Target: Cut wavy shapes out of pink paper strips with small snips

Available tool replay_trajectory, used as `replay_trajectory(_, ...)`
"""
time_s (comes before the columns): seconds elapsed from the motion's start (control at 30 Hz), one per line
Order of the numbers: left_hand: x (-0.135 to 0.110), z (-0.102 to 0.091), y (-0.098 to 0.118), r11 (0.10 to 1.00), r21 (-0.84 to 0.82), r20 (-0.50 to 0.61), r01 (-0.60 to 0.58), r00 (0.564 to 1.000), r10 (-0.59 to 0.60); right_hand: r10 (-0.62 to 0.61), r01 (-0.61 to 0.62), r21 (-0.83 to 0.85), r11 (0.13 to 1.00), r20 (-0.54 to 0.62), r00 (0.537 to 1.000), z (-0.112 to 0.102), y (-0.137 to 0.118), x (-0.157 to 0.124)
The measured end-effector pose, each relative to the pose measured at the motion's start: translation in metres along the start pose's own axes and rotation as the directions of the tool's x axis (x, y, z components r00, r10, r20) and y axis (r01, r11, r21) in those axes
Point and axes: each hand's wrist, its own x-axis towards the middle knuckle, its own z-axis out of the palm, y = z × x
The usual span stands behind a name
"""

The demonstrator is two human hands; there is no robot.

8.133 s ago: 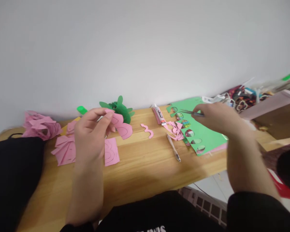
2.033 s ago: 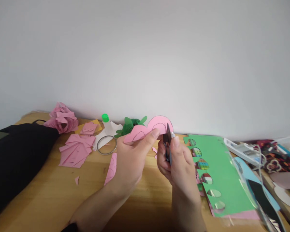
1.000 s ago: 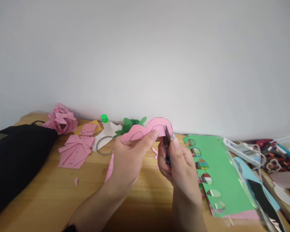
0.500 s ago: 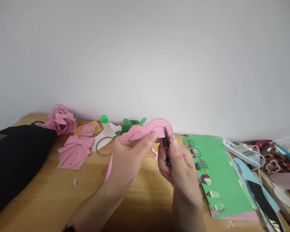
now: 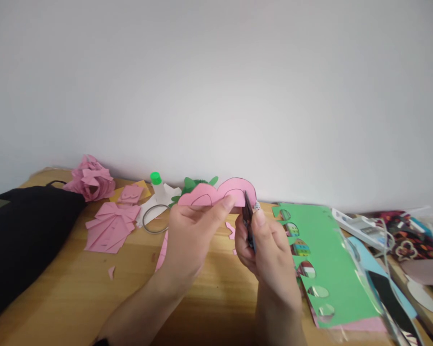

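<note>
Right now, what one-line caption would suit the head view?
Scissors in the right hand meet a scalloped pink paper held in the left hand, above a wooden table.

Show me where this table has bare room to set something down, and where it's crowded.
Widest: near left of the table, between black bag, pink fan and left arm, though a pink scrap lies there. Narrower: between left hand and right hand, with pink bits behind. Crowded: the back, from pink flower to green leaves; the right, from green sheet to mixed clutter.
</note>
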Motion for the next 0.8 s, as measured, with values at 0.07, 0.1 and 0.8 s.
replay_trajectory(0.07, 0.000, -0.002, -0.004, 1.000, 0.003, 0.035, 0.007, 0.999, -0.007, -0.002, 0.002, -0.005, 1.000, -0.003, 1.000, 0.000, 0.000, 0.000)
replay_trajectory(0.1, 0.001, -0.003, -0.006, 1.000, 0.012, 0.046, 0.007, 0.999, -0.007, -0.002, 0.002, -0.004, 1.000, -0.004, 1.000, 0.000, 0.001, 0.000)
replay_trajectory(0.8, 0.000, -0.005, -0.014, 0.994, -0.059, 0.031, -0.088, 0.996, 0.089, 0.012, -0.012, 0.033, 0.999, 0.002, 1.000, 0.000, 0.002, -0.001)
